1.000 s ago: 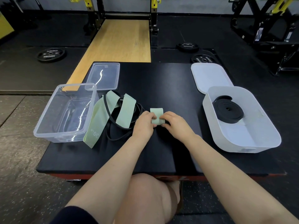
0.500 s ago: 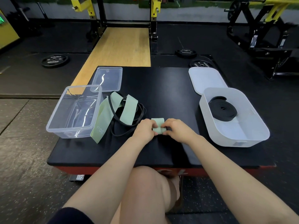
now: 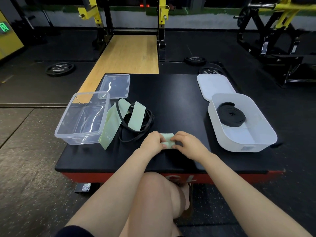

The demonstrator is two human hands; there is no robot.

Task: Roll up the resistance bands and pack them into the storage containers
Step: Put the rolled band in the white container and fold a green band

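A gym: squat rack, weight plates on rubber floor.

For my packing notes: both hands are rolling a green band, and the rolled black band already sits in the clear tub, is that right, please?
Not quite. The head view shows the rolled black band in the white tub; the clear tub holds no band. Both hands, left hand and right hand, do grip the green band.

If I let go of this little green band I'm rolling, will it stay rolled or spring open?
The small green roll will probably loosen: both the left hand and the right hand are pinching it to keep it tight. It looks thin and floppy, like the loose green bands draped nearby, so likely very light too.
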